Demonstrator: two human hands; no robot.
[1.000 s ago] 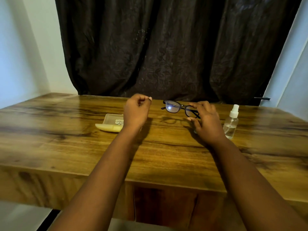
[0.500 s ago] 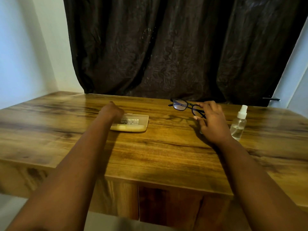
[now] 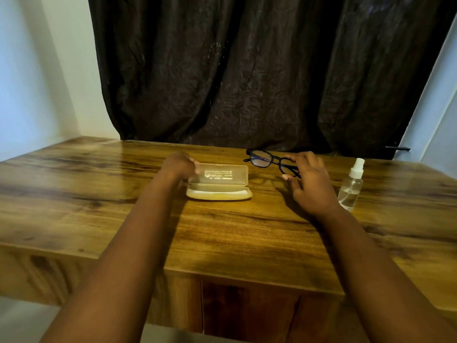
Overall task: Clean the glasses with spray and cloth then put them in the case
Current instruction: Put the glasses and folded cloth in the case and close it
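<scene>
The case (image 3: 218,183) has slid toward centre, left fingers (image 3: 195,167) curled on its open lid; right fingers (image 3: 295,160) pinch the glasses (image 3: 263,160) at 1 o'clock. Spray bottle (image 3: 351,185) untouched, no cloth visible; cleaning seemingly remains

Two bare forearms, no sleeves or jewellery

A wooden table (image 3: 74,184) with dark, streaky grain fills the lower half of the view, its front edge dropping to a panel of the same wood. Behind it hangs a dark, crumpled curtain (image 3: 247,70) reaching down to the tabletop's far edge. Pale walls (image 3: 37,70) flank the curtain on both sides. A small dark handle (image 3: 398,148) juts out at the right, beside the curtain's edge.
</scene>
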